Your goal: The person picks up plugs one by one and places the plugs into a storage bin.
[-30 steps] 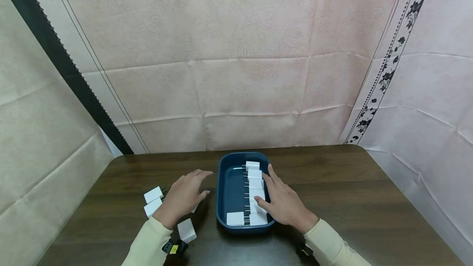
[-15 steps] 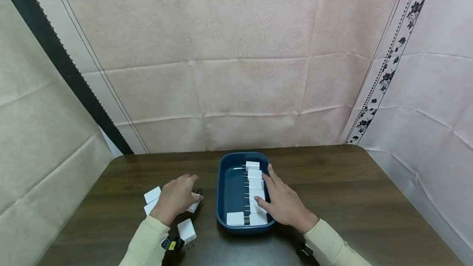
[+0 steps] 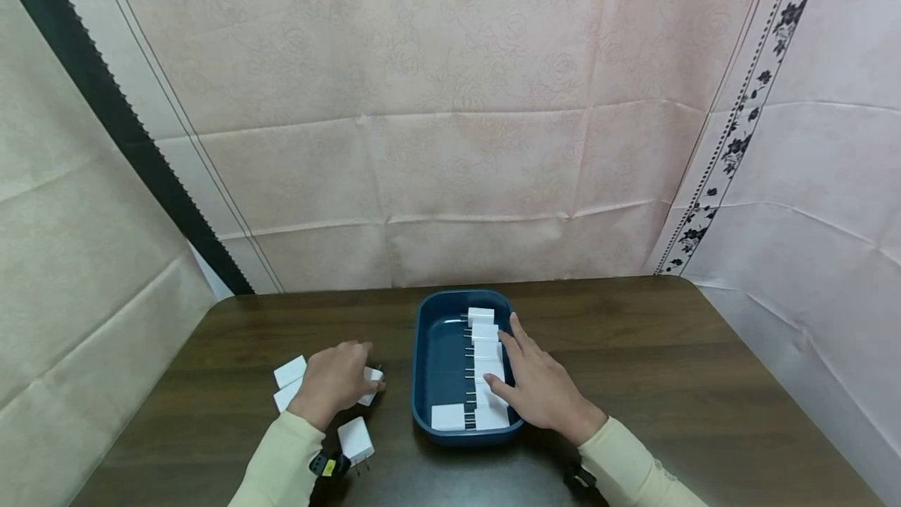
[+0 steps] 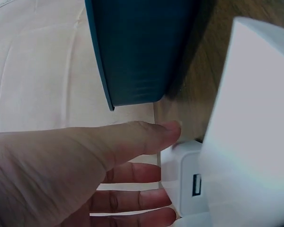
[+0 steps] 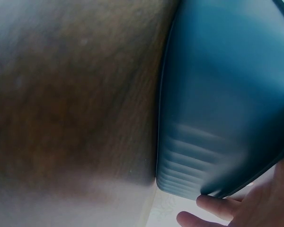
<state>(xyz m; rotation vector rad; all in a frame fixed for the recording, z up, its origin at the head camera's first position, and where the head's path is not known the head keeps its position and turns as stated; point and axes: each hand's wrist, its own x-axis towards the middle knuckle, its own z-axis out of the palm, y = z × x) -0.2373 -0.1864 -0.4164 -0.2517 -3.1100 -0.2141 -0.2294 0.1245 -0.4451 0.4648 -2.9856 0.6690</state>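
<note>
In the head view my left hand pinches a white USB wall charger on the table, left of a dark blue tray. The left wrist view shows the thumb on top of that charger and the fingers on its far side, its USB port in sight. My right hand lies over the tray's right rim with straight fingers, touching a column of white chargers that stand along the right side, prongs to the left. One more charger sits in the tray's near left corner.
Two white chargers lie left of my left hand, partly covered by it. Another charger lies close to my left wrist, prongs toward me. The brown wooden table ends at a pale cloth wall behind the tray.
My left hand has drawn back left and down from beside the tray, and its thumb and fingers have closed on the charger. The right hand and tray stay put.
</note>
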